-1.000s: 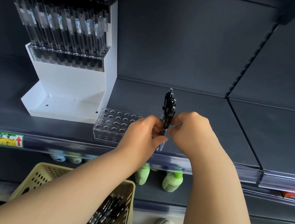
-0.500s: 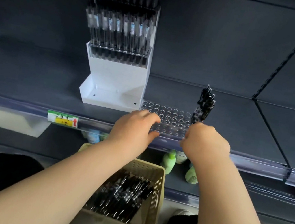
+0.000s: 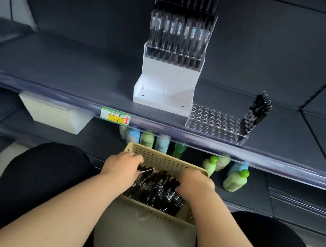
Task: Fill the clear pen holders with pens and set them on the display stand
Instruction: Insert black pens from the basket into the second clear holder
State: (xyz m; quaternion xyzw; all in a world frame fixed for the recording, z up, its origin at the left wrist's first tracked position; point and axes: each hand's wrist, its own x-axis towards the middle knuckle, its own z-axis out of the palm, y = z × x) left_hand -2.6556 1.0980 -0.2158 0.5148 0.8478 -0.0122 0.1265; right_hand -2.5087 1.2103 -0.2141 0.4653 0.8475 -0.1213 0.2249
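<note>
- I see the clear pen holder (image 3: 216, 122) lying on the dark shelf (image 3: 64, 72), near the front edge and just to the right of the white display stand (image 3: 168, 78).
- Most of its holes are vacant. A bunch of black pens (image 3: 257, 112) stands at its right end, leaning to the right.
- The display stand's lower step holds nothing. Its upper steps carry rows of upright pens (image 3: 178, 35).
- A beige perforated basket (image 3: 165, 159) sits below the shelf edge, between the person's knees. It contains a heap of loose black pens (image 3: 159, 189).
- The left hand (image 3: 122, 164) is inside the basket at its left side, fingers bent down onto the heap. I cannot tell whether it grips a pen.
- The right hand (image 3: 195, 182) is inside the basket at its right side, fingers bent down into the heap. I cannot tell its grip either.
- A yellow and green price label (image 3: 115, 116) is fixed to the shelf's front rail.
- Green and blue bottles (image 3: 236, 179) stand on the lower shelf behind the basket.
- A white box (image 3: 54, 116) sits under the upper shelf at the left.
</note>
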